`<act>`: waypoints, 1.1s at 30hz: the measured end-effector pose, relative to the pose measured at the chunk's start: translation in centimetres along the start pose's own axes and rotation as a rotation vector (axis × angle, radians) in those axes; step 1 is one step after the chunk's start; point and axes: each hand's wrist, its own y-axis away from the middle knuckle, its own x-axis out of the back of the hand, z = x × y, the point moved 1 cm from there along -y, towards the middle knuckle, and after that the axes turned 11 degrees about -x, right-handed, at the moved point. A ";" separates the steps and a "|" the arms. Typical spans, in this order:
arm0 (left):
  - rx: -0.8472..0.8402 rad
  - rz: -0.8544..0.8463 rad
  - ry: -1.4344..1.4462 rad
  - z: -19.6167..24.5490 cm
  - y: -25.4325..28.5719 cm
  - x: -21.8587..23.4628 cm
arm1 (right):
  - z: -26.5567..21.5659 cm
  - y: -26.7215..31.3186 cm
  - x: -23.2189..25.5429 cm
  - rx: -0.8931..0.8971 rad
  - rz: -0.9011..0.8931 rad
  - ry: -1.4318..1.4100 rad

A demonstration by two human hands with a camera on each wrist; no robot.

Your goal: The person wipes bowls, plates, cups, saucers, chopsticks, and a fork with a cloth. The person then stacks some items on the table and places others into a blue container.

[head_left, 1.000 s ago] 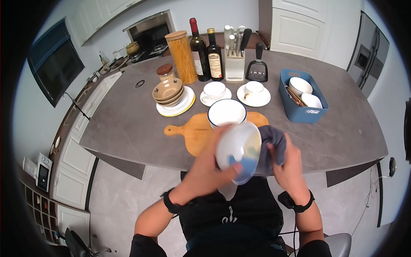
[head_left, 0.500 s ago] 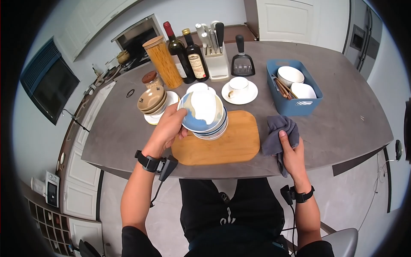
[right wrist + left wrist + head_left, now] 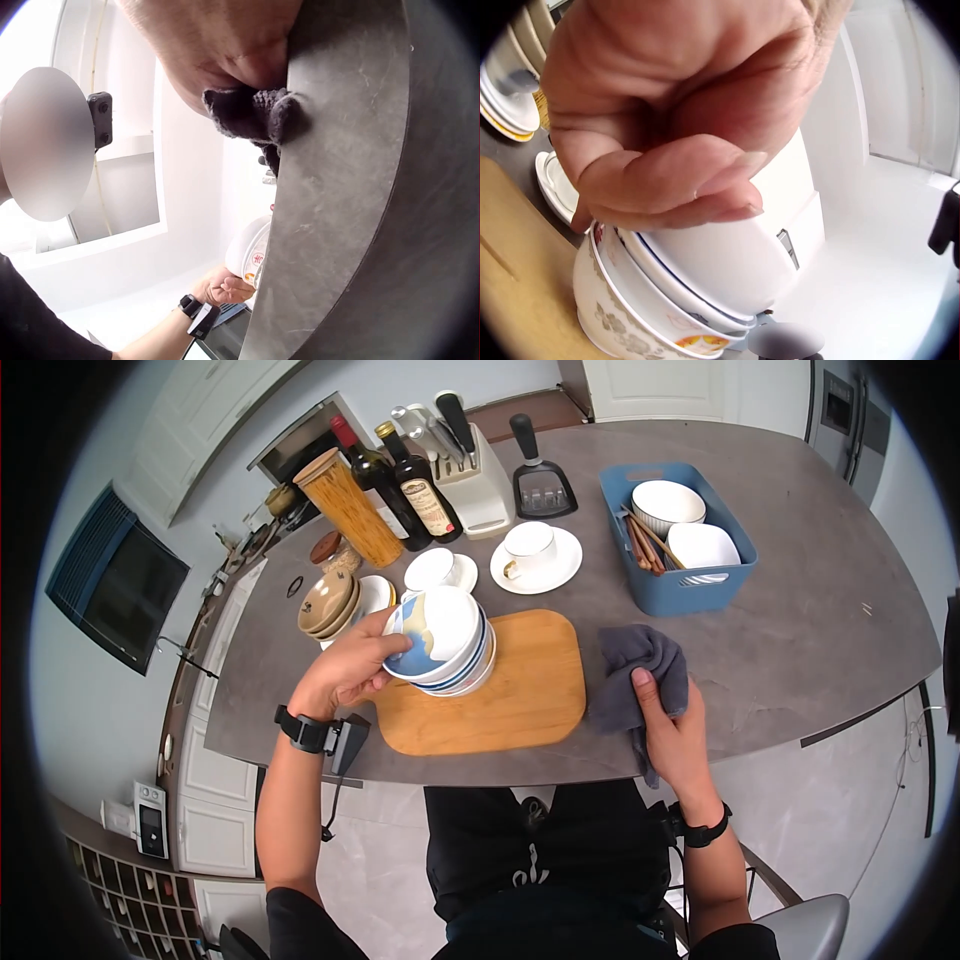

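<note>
On the left part of the wooden cutting board (image 3: 530,695) stands a stack of bowls (image 3: 478,678). At its top is a white bowl with blue and yellow patches inside (image 3: 440,628). My left hand (image 3: 345,668) grips that bowl by its left edge, thumb over the rim and fingers beneath. The left wrist view shows the curled fingers right above the stacked bowls (image 3: 619,311), one with a grey flower pattern. Right of the board, my right hand (image 3: 675,738) holds a bunched dark grey cloth (image 3: 630,660), thumb on top, near the table's front edge.
Brown bowls (image 3: 328,603) on plates stand at the left, and two white cups (image 3: 530,545) on saucers behind the board. Farther back are bottles (image 3: 425,500), a pasta jar (image 3: 350,510) and a knife block (image 3: 480,490). A blue basket (image 3: 690,598) holds bowls and utensils.
The left hand has brought the patched bowl from in front of the body onto the stack. The right hand and cloth have drawn away from the bowl to the right side of the table.
</note>
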 end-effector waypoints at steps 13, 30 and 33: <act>-0.885 0.129 -0.982 12.4 -4.7 -9.0 | -0.8 -0.1 0.3 0.071 -0.065 -0.010; -0.937 -0.292 -1.299 14.1 -23.7 -24.3 | -0.9 -0.1 0.6 0.037 -0.042 0.004; -1.003 -0.151 -1.268 15.0 -22.9 -23.1 | -0.8 0.1 0.3 0.048 -0.038 -0.045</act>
